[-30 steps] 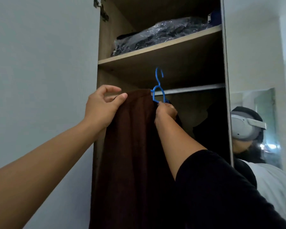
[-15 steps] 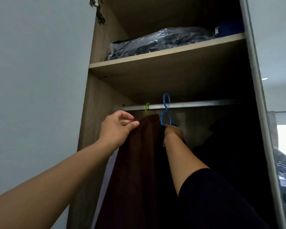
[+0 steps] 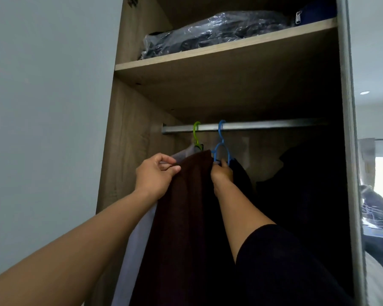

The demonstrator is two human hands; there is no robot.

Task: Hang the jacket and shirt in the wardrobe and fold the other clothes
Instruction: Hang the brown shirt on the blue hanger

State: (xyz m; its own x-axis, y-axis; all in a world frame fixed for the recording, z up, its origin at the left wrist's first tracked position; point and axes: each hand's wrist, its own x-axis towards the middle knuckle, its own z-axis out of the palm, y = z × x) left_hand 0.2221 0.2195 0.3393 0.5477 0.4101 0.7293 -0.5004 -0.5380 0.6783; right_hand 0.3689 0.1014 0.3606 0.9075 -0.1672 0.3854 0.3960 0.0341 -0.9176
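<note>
Up high, the tall brown wooden wardrobe (image 3: 128,120) stands open, and both arms reach into it. Its wide wooden shelf (image 3: 226,48) sits well above the hands, with a clear plastic bag of dark clothes (image 3: 212,29) lying on it. Under the shelf, just above the hands, runs the shiny metal rail (image 3: 263,125). The long dark brown jacket (image 3: 186,228) hangs down between the two hands and drops out of view at the bottom. A pale lilac shirt (image 3: 137,239) hangs just to the left of the jacket, partly behind it. More dark clothes (image 3: 307,195) hang to the right of the right hand. The left hand (image 3: 156,175) pinches the top left edge of the jacket with thumb and curled fingers. The right hand (image 3: 222,172) is curled round the bottom of the thin blue plastic hanger (image 3: 220,149), which holds the jacket. The blue hook sits over the rail, right above that hand. A thin green plastic hanger (image 3: 196,134) hooks on the rail too, just left of the blue one.
</note>
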